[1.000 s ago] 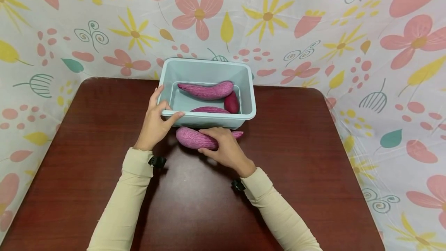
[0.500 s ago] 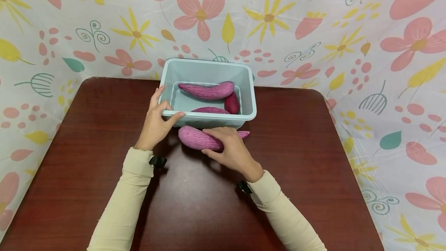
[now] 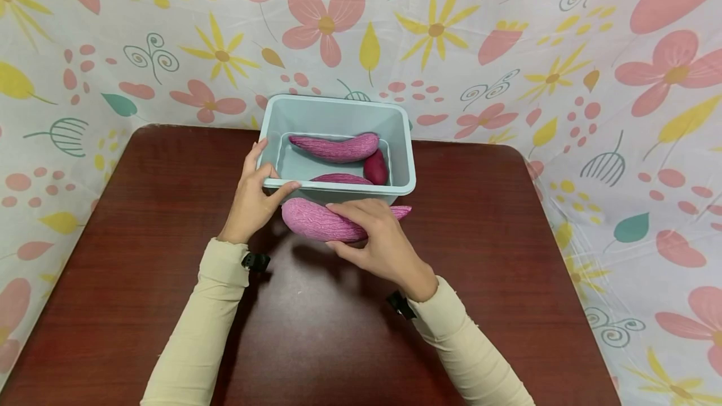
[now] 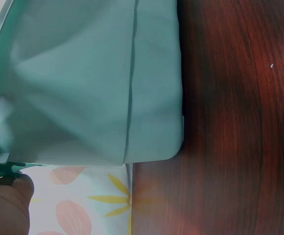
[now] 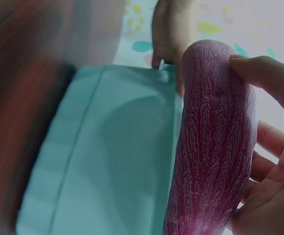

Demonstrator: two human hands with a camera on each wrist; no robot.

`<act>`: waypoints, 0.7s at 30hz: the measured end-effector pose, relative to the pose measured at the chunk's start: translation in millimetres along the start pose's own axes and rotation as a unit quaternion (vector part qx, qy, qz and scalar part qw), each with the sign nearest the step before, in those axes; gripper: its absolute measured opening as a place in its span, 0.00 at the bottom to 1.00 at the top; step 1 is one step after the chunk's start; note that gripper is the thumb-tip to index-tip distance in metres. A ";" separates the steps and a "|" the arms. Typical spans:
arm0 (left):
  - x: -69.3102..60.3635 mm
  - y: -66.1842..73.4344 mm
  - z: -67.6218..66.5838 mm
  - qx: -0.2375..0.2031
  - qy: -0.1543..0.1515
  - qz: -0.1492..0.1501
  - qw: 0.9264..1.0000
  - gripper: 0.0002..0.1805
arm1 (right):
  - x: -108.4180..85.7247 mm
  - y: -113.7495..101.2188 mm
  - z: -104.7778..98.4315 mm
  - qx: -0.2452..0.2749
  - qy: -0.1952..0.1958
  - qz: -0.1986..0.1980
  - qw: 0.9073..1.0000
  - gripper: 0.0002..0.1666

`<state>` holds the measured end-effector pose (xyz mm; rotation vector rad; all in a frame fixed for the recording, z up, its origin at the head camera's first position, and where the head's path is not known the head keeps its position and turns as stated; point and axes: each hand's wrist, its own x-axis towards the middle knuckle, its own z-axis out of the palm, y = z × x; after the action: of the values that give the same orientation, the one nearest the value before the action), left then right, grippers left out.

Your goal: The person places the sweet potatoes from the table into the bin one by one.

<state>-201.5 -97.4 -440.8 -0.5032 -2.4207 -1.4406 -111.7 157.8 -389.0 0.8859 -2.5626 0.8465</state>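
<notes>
My left hand (image 3: 248, 204) grips the front left corner of a pale blue plastic bin (image 3: 361, 189), its thumb lying over the front rim. A wrinkled purple sweet potato (image 3: 313, 220), thick at one end and tapering at the other, is held in my right hand (image 3: 383, 240) just in front of the bin. Its shadow falls on the table below, apart from it. The right wrist view shows thumb and fingers on opposite sides of the sweet potato (image 5: 212, 142). Inside the bin lie two similar purple ones (image 3: 338, 148), the nearer partly hidden by the front wall, and a smaller dark red piece (image 3: 375, 168).
The bin stands near the back edge of a dark reddish-brown wooden table (image 3: 304, 343). A white cloth (image 3: 361, 11) printed with flowers and leaves hangs behind the table and along its sides.
My right hand has raised the sweet potato off the table and shifted slightly rightward. The left hand has kept its place on the bin.
</notes>
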 end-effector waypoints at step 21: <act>0.4 -1.5 -1.9 -0.014 -0.017 -0.006 1.000 0.17 | 35.0 14.3 -21.4 0.014 0.065 -0.030 0.997 0.32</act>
<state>-202.4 -99.7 -440.9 -0.5249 -2.4357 -1.4854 -145.8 163.9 -362.7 0.8804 -2.4062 0.8954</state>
